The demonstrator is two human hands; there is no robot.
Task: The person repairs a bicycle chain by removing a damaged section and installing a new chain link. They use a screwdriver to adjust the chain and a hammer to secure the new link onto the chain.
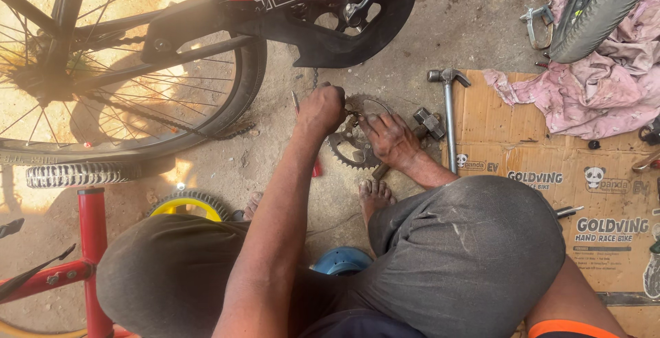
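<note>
A toothed chainring point(352, 142) lies flat on the concrete floor point(440, 29), just left of the hammer point(448, 115). The left hand point(321, 108) is clenched at its upper edge, seemingly around a tool; the right hand point(389, 139) presses on its right side. It looks stiff, heavy and greasy, best gripped by the inner arms, clear of the teeth.

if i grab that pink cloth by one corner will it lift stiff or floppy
The pink cloth lies crumpled in soft folds over the cardboard, so it would probably hang floppy and light. One edge seems tucked under the tyre, so it may snag.
</note>
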